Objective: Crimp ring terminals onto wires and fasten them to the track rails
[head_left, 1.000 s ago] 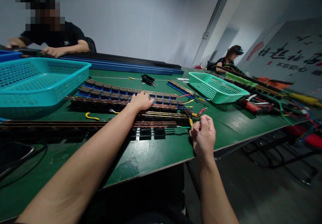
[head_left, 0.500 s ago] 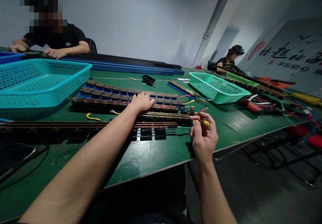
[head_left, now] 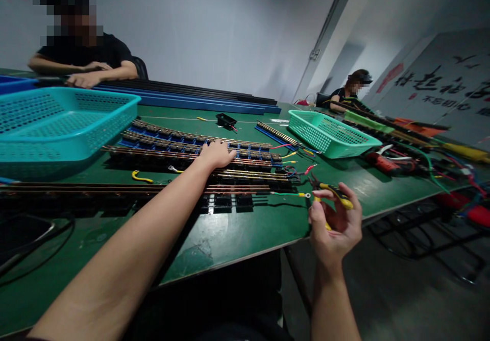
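Observation:
My left hand rests palm down, fingers curled, on long strips of black blocks with copper rails laid across the green table. My right hand is off the table's near right edge, closed round small yellow-handled pliers whose jaws point left. Just left of the jaws lies a green-yellow wire with a ring terminal coming out of the nearest strip. More red, yellow and blue wire ends stick out of the strips' right ends.
A blue mesh basket stands at the left and a green one at the right. Long blue and black rails lie at the back. Two other people sit at the far side. Tools and cables crowd the right.
My right hand has moved right and toward me, away from the wire ends, turning palm up with the pliers. The left hand stayed put. The person at the back left drew their arms in.

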A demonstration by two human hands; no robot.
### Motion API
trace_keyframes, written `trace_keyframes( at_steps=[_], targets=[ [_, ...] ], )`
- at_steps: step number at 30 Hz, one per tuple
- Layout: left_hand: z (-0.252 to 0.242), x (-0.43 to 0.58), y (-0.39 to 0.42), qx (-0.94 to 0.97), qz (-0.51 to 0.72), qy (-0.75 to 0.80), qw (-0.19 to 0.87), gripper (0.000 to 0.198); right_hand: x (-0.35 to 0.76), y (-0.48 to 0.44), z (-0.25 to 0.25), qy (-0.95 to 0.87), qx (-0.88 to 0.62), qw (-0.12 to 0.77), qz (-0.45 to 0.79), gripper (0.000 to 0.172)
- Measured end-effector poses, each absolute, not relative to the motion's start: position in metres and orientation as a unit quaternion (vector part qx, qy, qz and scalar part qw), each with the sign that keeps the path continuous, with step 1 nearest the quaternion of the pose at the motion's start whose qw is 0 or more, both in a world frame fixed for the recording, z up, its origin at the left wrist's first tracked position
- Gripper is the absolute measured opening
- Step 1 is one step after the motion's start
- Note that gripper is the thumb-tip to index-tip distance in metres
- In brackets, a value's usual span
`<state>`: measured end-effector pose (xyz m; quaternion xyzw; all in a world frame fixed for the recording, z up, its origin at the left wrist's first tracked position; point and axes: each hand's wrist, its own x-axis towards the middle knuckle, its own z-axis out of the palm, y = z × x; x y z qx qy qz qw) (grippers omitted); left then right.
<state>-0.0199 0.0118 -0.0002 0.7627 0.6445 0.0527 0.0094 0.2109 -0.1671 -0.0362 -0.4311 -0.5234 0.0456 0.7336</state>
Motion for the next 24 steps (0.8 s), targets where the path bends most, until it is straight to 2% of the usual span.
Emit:
trace_keyframes(
  at_steps=[12, 19, 24],
  targets=[
    [0.003, -0.019, 0.01, 0.761, 0.048, 0.647, 0.014, 0.064, 0.217, -0.142, -0.03, -0.503, -0.461, 0.714, 0.156, 0.035],
    [0.001, -0.019, 0.011, 0.762, 0.051, 0.645, 0.011, 0.065, 0.207, -0.137, -0.035, -0.527, -0.51, 0.674, 0.093, 0.024],
    [0.001, -0.019, 0.011, 0.763, 0.053, 0.645, 0.009, 0.065, 0.212, -0.137, -0.041, -0.586, -0.53, 0.611, 0.05, 0.018]
  ],
)
